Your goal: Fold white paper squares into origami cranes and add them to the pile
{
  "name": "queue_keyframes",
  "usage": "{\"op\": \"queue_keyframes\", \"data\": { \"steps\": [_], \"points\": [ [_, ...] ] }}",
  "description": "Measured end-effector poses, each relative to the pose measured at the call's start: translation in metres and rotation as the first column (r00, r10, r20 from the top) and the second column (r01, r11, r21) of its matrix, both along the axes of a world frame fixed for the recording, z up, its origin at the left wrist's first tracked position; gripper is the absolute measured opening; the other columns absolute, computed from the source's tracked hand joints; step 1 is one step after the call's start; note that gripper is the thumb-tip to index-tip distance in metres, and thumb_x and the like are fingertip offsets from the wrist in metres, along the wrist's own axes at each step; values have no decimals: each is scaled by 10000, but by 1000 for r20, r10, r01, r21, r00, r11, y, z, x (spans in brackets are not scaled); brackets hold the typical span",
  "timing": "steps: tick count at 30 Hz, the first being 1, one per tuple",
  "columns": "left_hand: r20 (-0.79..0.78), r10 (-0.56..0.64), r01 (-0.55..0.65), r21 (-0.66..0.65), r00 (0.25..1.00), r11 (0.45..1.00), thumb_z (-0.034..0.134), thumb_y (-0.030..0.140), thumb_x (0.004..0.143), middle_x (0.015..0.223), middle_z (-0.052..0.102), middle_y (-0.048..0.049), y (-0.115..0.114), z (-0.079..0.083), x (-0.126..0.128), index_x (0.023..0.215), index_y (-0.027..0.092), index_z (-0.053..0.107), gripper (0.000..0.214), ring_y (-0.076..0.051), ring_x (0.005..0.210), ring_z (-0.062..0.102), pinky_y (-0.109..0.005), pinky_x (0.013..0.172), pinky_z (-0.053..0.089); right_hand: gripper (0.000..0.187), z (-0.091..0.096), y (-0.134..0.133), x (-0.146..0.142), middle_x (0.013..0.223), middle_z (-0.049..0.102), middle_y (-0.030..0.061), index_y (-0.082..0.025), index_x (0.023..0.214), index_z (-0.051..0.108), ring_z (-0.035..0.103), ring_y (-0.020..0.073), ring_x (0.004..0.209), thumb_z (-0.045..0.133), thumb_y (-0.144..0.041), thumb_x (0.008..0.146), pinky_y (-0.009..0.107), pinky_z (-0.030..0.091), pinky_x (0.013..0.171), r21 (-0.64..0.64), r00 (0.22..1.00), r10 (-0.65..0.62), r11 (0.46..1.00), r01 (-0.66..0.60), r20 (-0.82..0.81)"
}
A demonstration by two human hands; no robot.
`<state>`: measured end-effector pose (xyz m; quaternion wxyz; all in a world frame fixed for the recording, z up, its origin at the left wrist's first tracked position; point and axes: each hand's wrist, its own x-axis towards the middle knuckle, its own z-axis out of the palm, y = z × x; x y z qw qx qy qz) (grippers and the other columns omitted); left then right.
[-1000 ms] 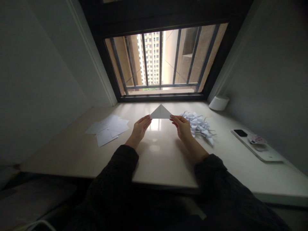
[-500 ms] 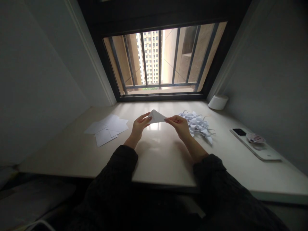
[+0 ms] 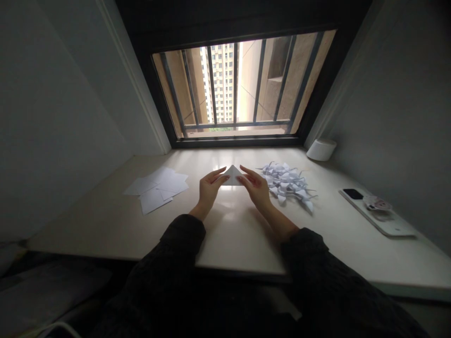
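Observation:
A small white folded paper point(image 3: 232, 174), shaped like a triangle with its point away from me, is held between both hands over the middle of the white sill top. My left hand point(image 3: 211, 184) grips its left corner, thumb on the near face. On the opposite side my right hand point(image 3: 256, 186) pinches the right corner in the same way. Both index fingers stick out past the edges. The fingers behind the paper are partly hidden. Close to my right hand lies a heap of folded paper cranes point(image 3: 287, 180).
Loose white paper sheets point(image 3: 158, 188) overlap on the left of the sill top point(image 3: 243, 234). To the right lies a white phone point(image 3: 378, 213) with a ring grip on its back. A white round container point(image 3: 321, 149) stands in the back right corner, beside the barred window point(image 3: 234, 89).
The folded paper has turned so its point is centred away from me. My right hand has moved left, closer to my left hand, and both thumbs now press on the paper.

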<state>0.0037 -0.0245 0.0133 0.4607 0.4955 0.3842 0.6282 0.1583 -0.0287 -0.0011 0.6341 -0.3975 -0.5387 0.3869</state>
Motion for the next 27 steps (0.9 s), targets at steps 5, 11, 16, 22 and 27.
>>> {"op": "queue_keyframes", "data": {
  "steps": [5, 11, 16, 22, 27],
  "points": [
    [3, -2, 2, 8, 1000, 1000, 803, 284, 600, 981, 729, -49, 0, -3, 4, 978, 209, 729, 392, -239, 953, 662, -411, 935, 486, 343, -1, -1, -1, 1033, 721, 22, -259, 1007, 726, 660, 264, 1005, 730, -397, 693, 399, 523, 910, 27, 998, -61, 998, 62, -29],
    [-23, -41, 42, 22, 999, 999, 790, 276, 621, 985, 727, -55, 1, -2, 1, 953, 206, 730, 344, -233, 958, 663, -411, 930, 486, 336, -5, 2, 0, 990, 730, 13, -263, 986, 732, 679, 267, 955, 743, -393, 676, 420, 535, 891, -3, 997, -81, 997, 81, -16],
    [-83, -46, 48, 27, 995, 998, 766, 319, 658, 973, 728, -71, -1, 1, -2, 961, 196, 726, 329, -231, 935, 669, -393, 901, 498, 316, -5, 0, 0, 977, 733, 11, -274, 989, 732, 688, 260, 903, 734, -390, 695, 400, 551, 833, 22, 998, -59, 998, 58, 37],
    [-148, 64, -55, 67, 987, 996, 771, 337, 647, 946, 734, -59, -2, 2, -2, 882, 204, 747, 272, -232, 921, 674, -385, 888, 508, 293, -7, -2, 1, 988, 731, 18, -275, 999, 730, 688, 255, 883, 712, -380, 725, 377, 545, 803, 81, 984, -64, 995, 51, 167],
    [-129, 73, -71, 21, 989, 997, 798, 325, 608, 902, 739, -64, -2, 3, -1, 860, 194, 751, 288, -234, 874, 683, -388, 863, 519, 290, -7, 0, 2, 985, 732, 27, -258, 1006, 728, 686, 254, 890, 706, -363, 737, 369, 541, 796, 94, 986, -35, 995, 19, 164]
  ]
}}
